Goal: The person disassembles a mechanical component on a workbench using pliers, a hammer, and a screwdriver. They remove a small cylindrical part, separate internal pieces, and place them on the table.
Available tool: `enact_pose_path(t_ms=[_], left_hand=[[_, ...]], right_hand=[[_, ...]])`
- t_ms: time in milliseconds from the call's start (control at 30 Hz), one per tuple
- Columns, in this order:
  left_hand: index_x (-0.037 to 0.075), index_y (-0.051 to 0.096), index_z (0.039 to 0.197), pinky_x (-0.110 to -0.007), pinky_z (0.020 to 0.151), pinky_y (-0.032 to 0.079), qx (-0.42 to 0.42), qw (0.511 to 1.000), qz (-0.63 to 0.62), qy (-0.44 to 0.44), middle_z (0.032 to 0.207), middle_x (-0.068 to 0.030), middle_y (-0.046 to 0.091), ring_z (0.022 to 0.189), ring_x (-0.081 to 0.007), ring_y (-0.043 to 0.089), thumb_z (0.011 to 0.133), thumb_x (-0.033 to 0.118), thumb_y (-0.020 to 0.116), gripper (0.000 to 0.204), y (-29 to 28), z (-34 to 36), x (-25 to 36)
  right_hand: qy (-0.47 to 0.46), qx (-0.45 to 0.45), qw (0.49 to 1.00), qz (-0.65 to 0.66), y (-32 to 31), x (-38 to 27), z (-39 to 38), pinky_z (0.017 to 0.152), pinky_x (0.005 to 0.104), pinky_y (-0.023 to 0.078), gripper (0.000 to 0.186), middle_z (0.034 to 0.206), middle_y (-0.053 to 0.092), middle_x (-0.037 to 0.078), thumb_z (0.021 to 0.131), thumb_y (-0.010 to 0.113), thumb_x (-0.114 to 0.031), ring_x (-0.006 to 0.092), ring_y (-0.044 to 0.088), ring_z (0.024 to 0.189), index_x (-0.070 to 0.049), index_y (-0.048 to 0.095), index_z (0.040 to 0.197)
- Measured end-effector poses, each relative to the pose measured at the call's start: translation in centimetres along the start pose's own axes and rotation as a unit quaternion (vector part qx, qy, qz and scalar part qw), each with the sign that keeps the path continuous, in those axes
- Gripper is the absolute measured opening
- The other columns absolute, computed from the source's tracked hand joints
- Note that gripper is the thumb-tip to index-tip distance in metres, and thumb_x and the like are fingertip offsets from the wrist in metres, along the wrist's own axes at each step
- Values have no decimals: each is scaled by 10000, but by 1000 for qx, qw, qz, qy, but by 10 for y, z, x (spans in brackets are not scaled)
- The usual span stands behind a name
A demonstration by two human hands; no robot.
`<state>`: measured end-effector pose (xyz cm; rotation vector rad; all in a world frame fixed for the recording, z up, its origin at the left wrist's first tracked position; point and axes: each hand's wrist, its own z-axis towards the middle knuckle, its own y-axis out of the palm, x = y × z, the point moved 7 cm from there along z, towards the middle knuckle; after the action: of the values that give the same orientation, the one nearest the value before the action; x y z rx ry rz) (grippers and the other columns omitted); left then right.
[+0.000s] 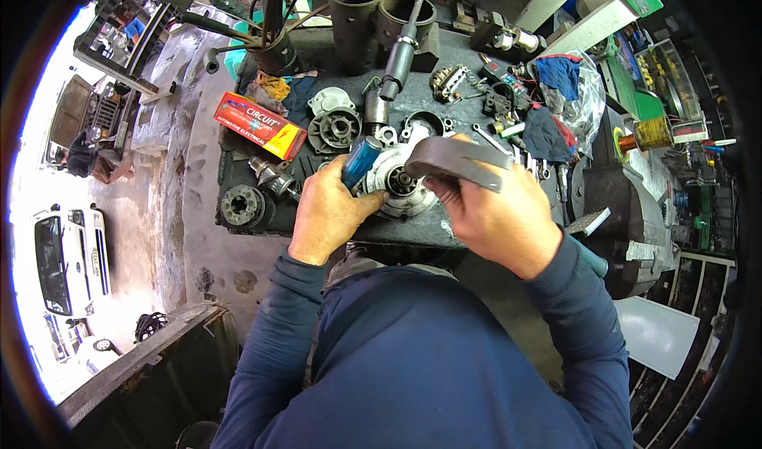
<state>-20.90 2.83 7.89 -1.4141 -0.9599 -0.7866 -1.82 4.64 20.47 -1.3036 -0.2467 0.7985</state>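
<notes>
Near the front edge of the workbench (317,225), a round silver metal housing (414,203) lies with its open centre facing up. My left hand (327,215) is closed around a blue-handled screwdriver (361,162), tilted over the housing, its thumb at the housing's rim. The screwdriver's tip is hidden. My right hand (508,215) grips a dark grey claw hammer (448,157), its curved head over the right side of the housing. I cannot see the hammer's handle clearly behind the hand. A round vented end cover (335,129) lies beyond my left hand.
A red and yellow box (260,125) and a ringed metal part (243,207) are at the left. Tall tool cans (355,24) stand at the back. A power tool (399,64) hangs over the bench. Rags (548,132) and spanners (492,138) lie at the right.
</notes>
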Motion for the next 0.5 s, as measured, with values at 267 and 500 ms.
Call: enact_pose_path(t_ms=[267,500], left_hand=[[-45,681,1296,-264,824,537,8,997,-58,47,1073,-31,721,920,-83,619,876,26,857,461,-8,-21,8],[-24,651,1328,-225,751,416,-57,983,-168,-43,896,33,549,806,-62,504,869,243,890,582,-18,-59,36]], right_hand=[[111,16,990,87,7,44,-75,786,468,603,309,1061,746,216,979,764,-139,433,731,896,1,693,1244],[468,45,849,243,91,162,-178,958,517,558,497,1184,716,318,890,626,-32,496,696,1124,34,568,1378]])
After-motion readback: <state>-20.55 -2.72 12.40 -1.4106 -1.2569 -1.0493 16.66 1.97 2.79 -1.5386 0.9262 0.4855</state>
